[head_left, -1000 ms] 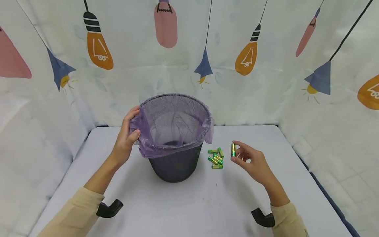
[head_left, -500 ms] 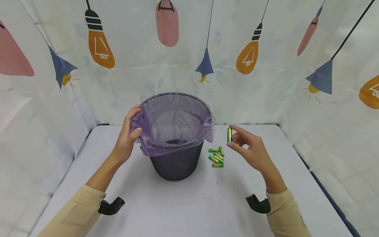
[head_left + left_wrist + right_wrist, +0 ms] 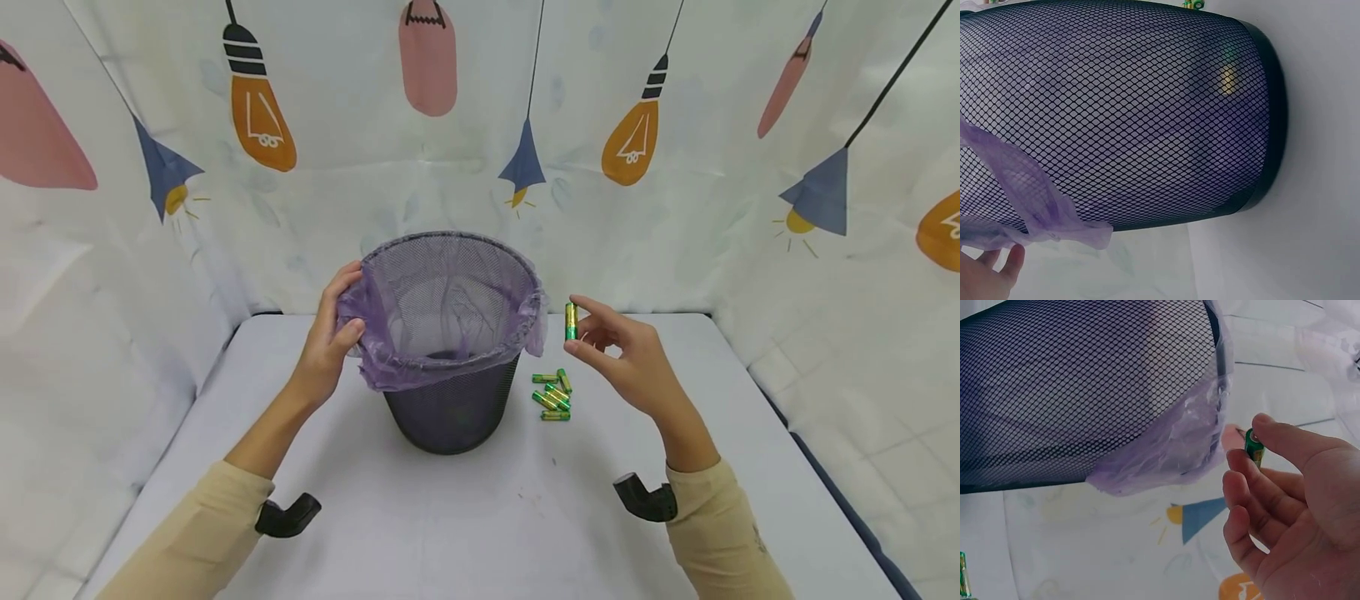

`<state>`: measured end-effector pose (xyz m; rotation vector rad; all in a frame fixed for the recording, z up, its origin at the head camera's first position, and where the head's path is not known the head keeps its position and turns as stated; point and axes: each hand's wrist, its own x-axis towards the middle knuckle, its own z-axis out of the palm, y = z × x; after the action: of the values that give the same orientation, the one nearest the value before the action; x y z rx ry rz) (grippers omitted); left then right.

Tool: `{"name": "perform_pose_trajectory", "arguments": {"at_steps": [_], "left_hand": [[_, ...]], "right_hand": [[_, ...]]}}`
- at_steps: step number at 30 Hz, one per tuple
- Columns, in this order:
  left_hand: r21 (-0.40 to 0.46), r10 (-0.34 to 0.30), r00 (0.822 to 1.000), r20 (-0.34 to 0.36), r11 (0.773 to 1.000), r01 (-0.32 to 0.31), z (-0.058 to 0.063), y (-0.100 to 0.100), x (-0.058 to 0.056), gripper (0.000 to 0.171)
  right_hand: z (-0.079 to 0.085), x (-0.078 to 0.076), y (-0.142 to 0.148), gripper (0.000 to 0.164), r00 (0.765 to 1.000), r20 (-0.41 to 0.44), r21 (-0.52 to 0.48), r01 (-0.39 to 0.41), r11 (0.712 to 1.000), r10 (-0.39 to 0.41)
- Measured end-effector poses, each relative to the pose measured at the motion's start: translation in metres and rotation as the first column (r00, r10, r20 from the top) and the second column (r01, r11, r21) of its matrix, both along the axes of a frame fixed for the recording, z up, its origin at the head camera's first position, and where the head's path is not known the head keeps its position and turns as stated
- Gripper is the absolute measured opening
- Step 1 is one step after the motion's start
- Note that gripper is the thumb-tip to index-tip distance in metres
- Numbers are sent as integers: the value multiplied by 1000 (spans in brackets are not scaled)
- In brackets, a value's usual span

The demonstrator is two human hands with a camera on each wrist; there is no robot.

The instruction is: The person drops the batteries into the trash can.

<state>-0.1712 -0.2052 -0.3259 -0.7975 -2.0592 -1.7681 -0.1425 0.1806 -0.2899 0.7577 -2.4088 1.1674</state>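
The right hand [image 3: 633, 358] holds one battery [image 3: 572, 322] in the air, pinched lengthwise: the tip of the forefinger is at its upper end and the thumb at its lower end. The battery is a slim, shiny cylinder, nearly upright, mostly gold along its body with a green band at the lower end; the right wrist view shows that green end close to the thumb. It hangs just beside the right side of the bin's rim, apart from it, and in the head view appears just in front of the counter's far edge.

The left hand [image 3: 322, 354] grips the opposite side of the rim, its fingers and thumb spread along the purple liner bag [image 3: 386, 377] that is folded over it. The wire-mesh bin [image 3: 450, 421] is dark and round, standing on the counter [image 3: 450, 525] nearer the far edge than the near one, about midway between the left and right edges.

Between the bin and the counter's right edge lies a small pile of loose batteries [image 3: 555, 398], also green and gold, some side by side and slanting. A white cloth [image 3: 450, 192] printed with lamps and bulbs rises behind the far edge.
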Motion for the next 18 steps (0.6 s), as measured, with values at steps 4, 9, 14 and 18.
{"name": "perform_pose_trajectory", "arguments": {"at_steps": [4,9,14,18], "left_hand": [[-9,6,1000,-1,1000,-6,1,0,0,60],[-4,0,1000,4,1000,0,0,0,-1,60],[10,-19,1000,10,1000,19,0,-1,-1,60],[16,-17,1000,11,1000,17,0,-1,-1,60]], "right_hand": [[4,-1,-5,54,1000,-8,-20,-9,1000,9],[7,-2,-9,54,999,-12,-31,-30,999,30],[11,-1,-13,54,999,-7,-30,-35,999,35],[14,-1,-17,54,999,-8,-25,-37,999,36]]}}
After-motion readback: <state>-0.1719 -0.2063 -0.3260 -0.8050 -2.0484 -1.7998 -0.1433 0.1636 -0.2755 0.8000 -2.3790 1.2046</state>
